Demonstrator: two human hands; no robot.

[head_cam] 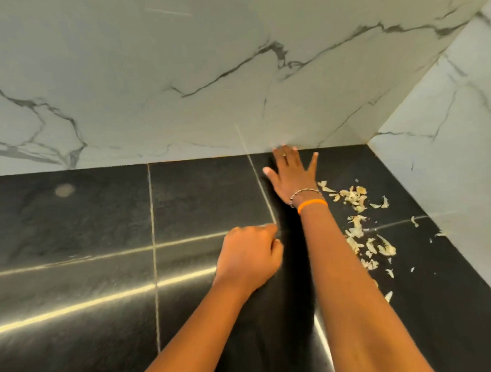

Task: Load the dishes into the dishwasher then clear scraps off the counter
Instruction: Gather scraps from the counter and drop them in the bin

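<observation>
Right grip (290, 175): lying flat, fingers spread, holding nothing, on black table (98, 236).
Left grip (249, 257): curling loosely, nothing visibly held.
Scraps (357, 217): lying right of right arm.
</observation>
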